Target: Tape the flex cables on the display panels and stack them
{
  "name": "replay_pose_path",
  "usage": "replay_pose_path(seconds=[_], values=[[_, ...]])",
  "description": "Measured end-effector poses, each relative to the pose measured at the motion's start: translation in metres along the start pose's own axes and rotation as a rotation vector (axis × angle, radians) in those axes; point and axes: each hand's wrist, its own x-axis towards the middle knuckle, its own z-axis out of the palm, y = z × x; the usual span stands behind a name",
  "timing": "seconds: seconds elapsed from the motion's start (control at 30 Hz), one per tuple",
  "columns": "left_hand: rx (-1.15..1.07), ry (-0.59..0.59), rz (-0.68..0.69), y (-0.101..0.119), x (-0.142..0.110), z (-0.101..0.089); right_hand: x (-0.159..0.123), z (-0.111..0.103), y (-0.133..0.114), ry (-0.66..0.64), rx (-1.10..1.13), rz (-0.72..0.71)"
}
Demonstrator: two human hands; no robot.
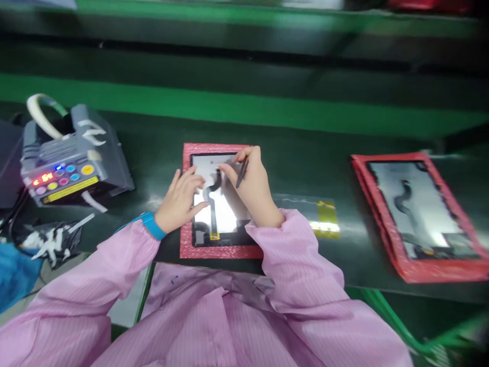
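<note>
In front of me a tablet screen panel (227, 214) lies back side up on a pink bubble-wrap sheet (187, 252). A black flex cable (213, 204) with a gold end runs down over its silvery back. My left hand (182, 199) rests at the panel's left edge, fingers spread, holding nothing. A blue wrist strap (154, 226) circles that wrist. My right hand (254, 186) is over the panel's upper right part, with a slim black pen-like tool (242, 172) held in the fingers. Its thumb and fingertips are by the cable's top end; whether they touch it I cannot tell.
At the left stands a grey machine (76, 158) with a lit display and coloured buttons. Below it lie white tape scraps (53, 247). Yellow tape (326, 219) sticks to the bench right of me. Farther right, another panel (424, 204) lies on stacked pink bubble-wrap (439, 272).
</note>
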Motion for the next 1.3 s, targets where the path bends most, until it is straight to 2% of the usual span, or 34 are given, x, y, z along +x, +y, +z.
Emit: replay_pose_path(seconds=[0.1,0.23,0.3,0.33,0.4,0.5,0.6,0.7,0.8,0.83,0.9,0.97,1.03,1.1,1.2,1.23,1.3], values=[[0.084,-0.048,0.006,0.004,0.003,-0.007,-0.032,-0.054,0.023,0.135,0.064,-0.059],[0.112,-0.191,0.038,0.003,0.012,-0.013,-0.107,-0.154,0.063,0.361,-0.293,-0.007],[0.119,-0.279,0.077,0.001,0.016,-0.015,-0.145,-0.205,0.082,0.438,-0.391,0.043],[0.139,-0.31,0.1,0.0,0.018,-0.017,-0.161,-0.228,0.09,0.451,-0.551,0.091],[0.201,-0.344,0.133,0.002,0.022,-0.02,-0.186,-0.266,0.104,0.433,-0.654,0.163],[0.288,-0.327,0.11,0.022,0.028,-0.023,-0.201,-0.298,0.115,0.313,-0.711,0.185],[0.189,-0.31,0.085,0.065,0.036,-0.018,-0.195,-0.306,0.121,0.183,-0.613,0.134],[-0.173,-0.395,0.103,0.121,0.049,0.005,-0.184,-0.306,0.124,0.087,-0.536,0.081],[-0.654,-0.582,0.041,0.172,0.071,0.05,-0.178,-0.311,0.122,0.087,-0.521,0.051],[-0.847,-0.642,-0.049,0.186,0.08,0.069,-0.176,-0.314,0.119,0.092,-0.51,0.047],[-1.272,-0.74,-0.361,0.21,0.102,0.108,-0.174,-0.318,0.111,0.117,-0.46,0.046],[-1.395,-0.742,-0.433,0.231,0.127,0.141,-0.171,-0.319,0.101,0.176,-0.39,0.049],[-1.466,-0.712,-0.442,0.25,0.15,0.163,-0.166,-0.314,0.092,0.212,-0.328,0.045],[-1.529,-0.67,-0.444,0.267,0.167,0.172,-0.161,-0.304,0.086,0.181,-0.296,0.019],[-1.603,-0.603,-0.462,0.284,0.18,0.17,-0.154,-0.288,0.078,0.122,-0.262,0.0],[-1.621,-0.579,-0.473,0.285,0.179,0.167,-0.154,-0.284,0.074,0.139,-0.248,0.004],[-1.65,-0.528,-0.502,0.281,0.171,0.157,-0.155,-0.28,0.064,0.263,-0.2,0.042]])
